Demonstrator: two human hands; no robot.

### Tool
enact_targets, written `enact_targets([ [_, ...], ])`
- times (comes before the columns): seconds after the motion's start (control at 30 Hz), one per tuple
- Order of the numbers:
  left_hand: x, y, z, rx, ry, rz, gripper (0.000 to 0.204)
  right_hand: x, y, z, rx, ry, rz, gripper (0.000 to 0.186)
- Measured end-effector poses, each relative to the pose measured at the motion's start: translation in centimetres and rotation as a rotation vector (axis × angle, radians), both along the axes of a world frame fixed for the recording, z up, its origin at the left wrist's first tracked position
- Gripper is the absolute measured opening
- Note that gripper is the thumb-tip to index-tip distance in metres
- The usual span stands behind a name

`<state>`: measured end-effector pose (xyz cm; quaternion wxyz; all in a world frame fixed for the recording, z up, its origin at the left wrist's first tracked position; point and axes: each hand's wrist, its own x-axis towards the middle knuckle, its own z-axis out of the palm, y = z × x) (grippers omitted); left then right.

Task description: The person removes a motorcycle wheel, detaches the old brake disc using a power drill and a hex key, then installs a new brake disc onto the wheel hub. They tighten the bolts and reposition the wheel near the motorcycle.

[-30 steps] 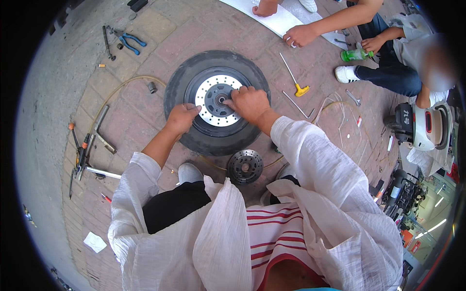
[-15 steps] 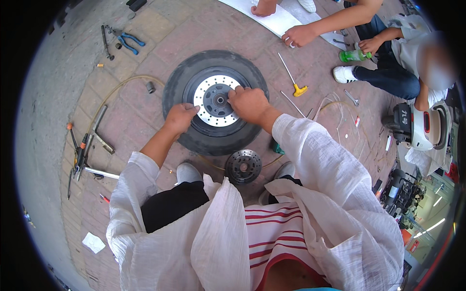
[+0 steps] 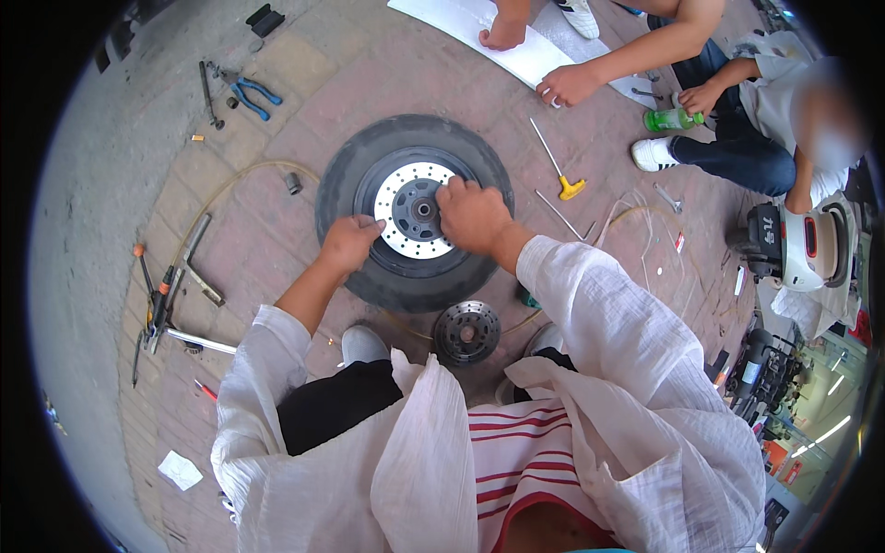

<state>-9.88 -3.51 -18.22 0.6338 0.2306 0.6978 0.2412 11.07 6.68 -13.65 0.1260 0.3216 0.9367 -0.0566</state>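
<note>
Here, your left hand (image 3: 350, 244), narrowed, meets the left edge of the silver, hole-drilled metal disc (image 3: 415, 249) centred on the black rubber-tyred wheel (image 3: 396, 288); your right hand (image 3: 475, 217) curls over its right side. I cannot tell whether either grips. A darker grey, round metal disc (image 3: 451, 342) lies between your feet.

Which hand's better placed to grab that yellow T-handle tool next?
Probably your right hand, at the right side of the bright brake disc and nearer the yellow T-handle tool; your left hand is opposite.
</note>
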Motion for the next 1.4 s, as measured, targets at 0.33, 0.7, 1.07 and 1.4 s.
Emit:
enact_targets([
  [0.33, -0.1, 0.1, -0.2, -0.017, -0.058, 0.002, 0.026, -0.1, 0.5, 0.0, -0.065, -0.072, -0.040, 0.035],
  [0.7, -0.1, 0.1, 0.1, -0.039, -0.093, 0.031, 0.027, -1.2, 1.4, 1.4, -0.328, -0.304, -0.114, 0.033],
  [1.07, -0.1, 0.2, -0.3, -0.012, -0.079, 0.019, 0.026, 0.2, 0.3, -1.1, 0.016, 0.027, -0.022, 0.035],
  [1.4, -0.1, 0.3, -0.3, -0.025, -0.088, 0.018, 0.024, 0.2, 0.1, -1.0, 0.104, 0.204, 0.002, 0.041],
])
